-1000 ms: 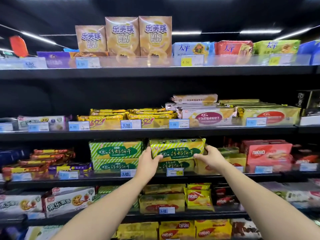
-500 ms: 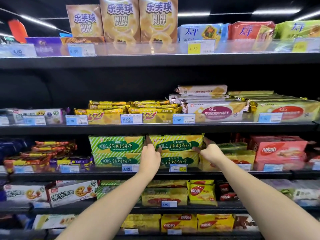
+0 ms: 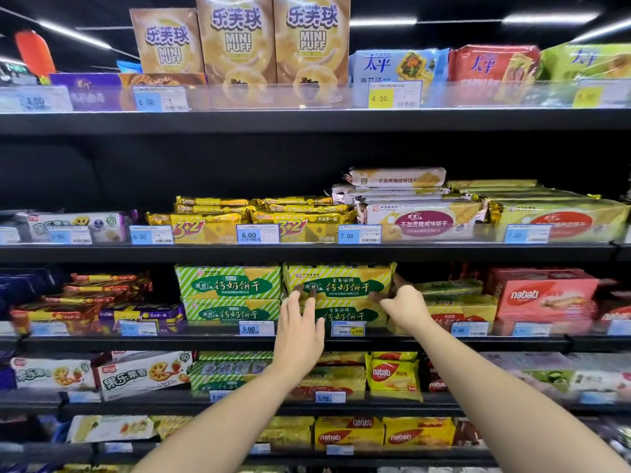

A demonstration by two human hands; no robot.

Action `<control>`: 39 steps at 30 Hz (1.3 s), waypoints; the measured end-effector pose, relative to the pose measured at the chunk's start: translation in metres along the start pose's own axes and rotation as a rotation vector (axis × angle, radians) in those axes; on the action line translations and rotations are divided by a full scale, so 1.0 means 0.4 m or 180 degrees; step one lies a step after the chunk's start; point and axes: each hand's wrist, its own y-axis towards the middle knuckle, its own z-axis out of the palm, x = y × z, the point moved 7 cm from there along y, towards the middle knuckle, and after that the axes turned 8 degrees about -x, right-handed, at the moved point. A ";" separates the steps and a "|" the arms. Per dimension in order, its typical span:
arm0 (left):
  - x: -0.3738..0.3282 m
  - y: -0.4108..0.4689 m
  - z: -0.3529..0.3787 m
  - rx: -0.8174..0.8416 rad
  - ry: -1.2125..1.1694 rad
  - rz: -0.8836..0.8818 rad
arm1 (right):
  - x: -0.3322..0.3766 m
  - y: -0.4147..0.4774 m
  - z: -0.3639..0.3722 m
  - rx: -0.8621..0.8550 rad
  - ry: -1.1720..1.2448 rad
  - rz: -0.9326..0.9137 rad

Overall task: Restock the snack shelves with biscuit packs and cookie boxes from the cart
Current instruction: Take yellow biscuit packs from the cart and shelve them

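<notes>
Shelf (image 3: pixel 191 342), third from top, being restocked at front edge. Top biscuit pack (image 3: pixel 341 285) lying on lower pack (image 3: pixel 345 315), long axis running left-right along that edge, straight ahead of both hands. Left hand (image 3: pixel 300 324) pressing straight fingers on front face, left end. Right hand (image 3: pixel 406 307) curling round right end, thumb on front; likely steering final push toward back.
</notes>
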 end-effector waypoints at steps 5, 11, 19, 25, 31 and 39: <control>-0.005 -0.004 -0.040 0.0122 0.0121 0.0047 | 0.014 -0.026 -0.006 0.0068 -0.0473 0.0060; -0.046 -0.067 -0.130 0.0528 0.0202 0.0119 | 0.041 -0.148 -0.058 0.0006 -0.1178 -0.0381; -0.072 -0.159 -0.198 0.1034 0.0521 0.0385 | 0.067 -0.323 -0.042 0.0553 -0.1531 -0.0966; 0.048 -0.259 -0.219 0.1419 0.0691 0.0204 | 0.116 -0.416 0.036 0.0931 -0.1619 -0.0903; 0.369 -0.360 -0.370 0.1670 0.0843 -0.0186 | 0.324 -0.519 0.302 0.1412 -0.1710 -0.1054; 0.962 -0.509 -0.755 0.1638 0.1358 -0.1050 | 0.857 -0.813 0.811 0.2100 -0.1506 -0.2025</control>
